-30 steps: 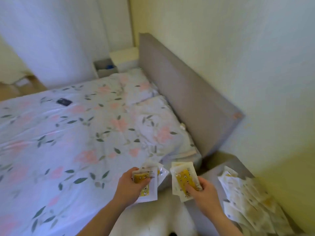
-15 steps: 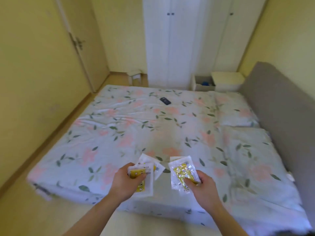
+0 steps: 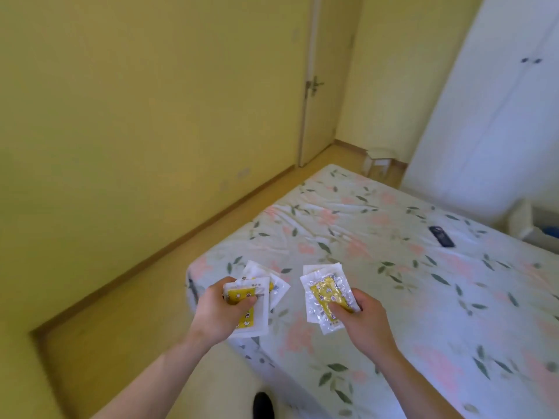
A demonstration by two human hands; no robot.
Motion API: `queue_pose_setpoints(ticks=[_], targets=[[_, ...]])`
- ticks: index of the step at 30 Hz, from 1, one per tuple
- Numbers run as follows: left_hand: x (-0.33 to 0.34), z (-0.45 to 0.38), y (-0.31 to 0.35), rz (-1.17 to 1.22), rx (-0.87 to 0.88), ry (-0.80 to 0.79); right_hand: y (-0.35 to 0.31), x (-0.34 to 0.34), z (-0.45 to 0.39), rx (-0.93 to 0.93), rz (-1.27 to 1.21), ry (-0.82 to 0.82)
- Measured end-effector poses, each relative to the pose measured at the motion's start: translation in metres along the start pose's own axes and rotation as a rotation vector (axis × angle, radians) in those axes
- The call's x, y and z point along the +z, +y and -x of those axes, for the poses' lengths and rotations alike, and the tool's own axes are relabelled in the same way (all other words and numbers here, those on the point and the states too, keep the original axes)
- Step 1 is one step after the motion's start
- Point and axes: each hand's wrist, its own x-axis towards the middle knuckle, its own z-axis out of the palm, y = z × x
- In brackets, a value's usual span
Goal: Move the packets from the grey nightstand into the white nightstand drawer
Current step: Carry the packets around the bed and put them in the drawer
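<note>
My left hand point(image 3: 219, 311) grips a small fan of white packets with yellow printed centres point(image 3: 257, 293), thumb pressed across the top one. My right hand point(image 3: 361, 317) pinches another stack of the same clear-and-yellow packets point(image 3: 325, 293). Both hands are held out over the near corner of the bed. The white nightstand point(image 3: 527, 223) shows only partly at the far right edge, beyond the bed, with its drawer pulled open. The grey nightstand is out of view.
A bed with a floral cover point(image 3: 393, 267) fills the right side, with a dark phone point(image 3: 441, 236) lying on it. A yellow wall and wooden floor strip point(image 3: 136, 297) run along the left. A door point(image 3: 320, 86), a small white stool point(image 3: 379, 161) and a white wardrobe point(image 3: 499, 101) stand at the back.
The view has swung left, away from the headboard and grey nightstand, toward the foot of the bed and the door. Both hands keep the same hold on their packets.
</note>
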Motion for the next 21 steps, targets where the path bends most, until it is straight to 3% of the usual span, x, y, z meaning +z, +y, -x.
queue_pose_setpoints(ticks=[11,17,21], targets=[[-0.155,-0.129,-0.046,0.106,-0.227,0.274,-0.11,0.195,-0.178,-0.098,0.008,-0.263],[-0.258,-0.178,-0.093,0.146,-0.285,0.423,-0.181,0.325,-0.23,-0.159,0.018,-0.427],[-0.331,-0.227,-0.129,0.165,-0.287,0.434,-0.216,0.412,-0.254,-0.163,0.04,-0.441]])
